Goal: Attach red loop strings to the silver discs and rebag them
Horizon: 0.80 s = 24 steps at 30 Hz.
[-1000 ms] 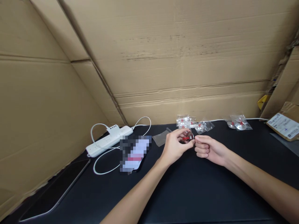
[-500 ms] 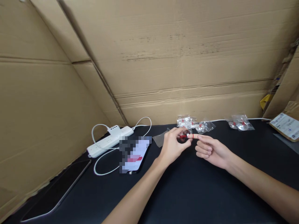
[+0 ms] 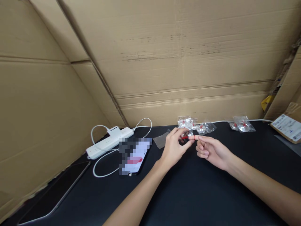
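My left hand [image 3: 174,147] is closed in a pinch on a small clear suction cup with a red part [image 3: 185,137], held just above the black table [image 3: 188,194]. My right hand [image 3: 211,150] is beside it, index finger stretched out to the cup, the other fingers curled; a thin red band sits round the fingertip. Just behind the hands lie small clear bags with suction cups [image 3: 196,125]. An empty clear bag [image 3: 161,139] lies left of my left hand.
More bagged suction cups [image 3: 242,124] lie at the back right. A white power strip [image 3: 109,142] with its cable and a phone [image 3: 134,155] sit to the left, a dark tablet [image 3: 56,191] at the front left. Cardboard walls surround the table; a labelled box [image 3: 287,127] stands far right.
My right hand went from a closed pinch at the cup to a stretched index finger carrying the red band. The left hand kept its hold and barely moved.
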Motion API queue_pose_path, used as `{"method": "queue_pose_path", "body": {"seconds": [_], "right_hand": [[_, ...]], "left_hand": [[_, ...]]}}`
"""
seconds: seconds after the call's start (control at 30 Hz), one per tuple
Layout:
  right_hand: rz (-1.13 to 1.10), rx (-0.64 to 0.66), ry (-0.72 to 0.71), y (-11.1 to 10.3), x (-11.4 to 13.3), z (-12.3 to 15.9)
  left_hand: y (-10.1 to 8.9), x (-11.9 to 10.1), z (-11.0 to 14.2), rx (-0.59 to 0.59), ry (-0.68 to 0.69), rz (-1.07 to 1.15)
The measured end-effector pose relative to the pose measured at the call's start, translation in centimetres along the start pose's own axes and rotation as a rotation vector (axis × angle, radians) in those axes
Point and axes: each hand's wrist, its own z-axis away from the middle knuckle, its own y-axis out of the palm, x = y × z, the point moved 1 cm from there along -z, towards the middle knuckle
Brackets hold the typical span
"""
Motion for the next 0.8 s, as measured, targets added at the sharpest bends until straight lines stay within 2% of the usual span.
{"method": "queue_pose_path", "body": {"seconds": [0.37, 0.8], "right_hand": [[-0.034, -0.102, -0.012, -0.7, 0.2, -0.5], [0.066, -0.041, -0.022, -0.6, -0.3, -0.3]], "left_hand": [[0.4, 0.6, -0.3, -0.041, -0.094, 0.242], [0.9, 1.6, -0.2, -0.076, -0.155, 0.293]]}}
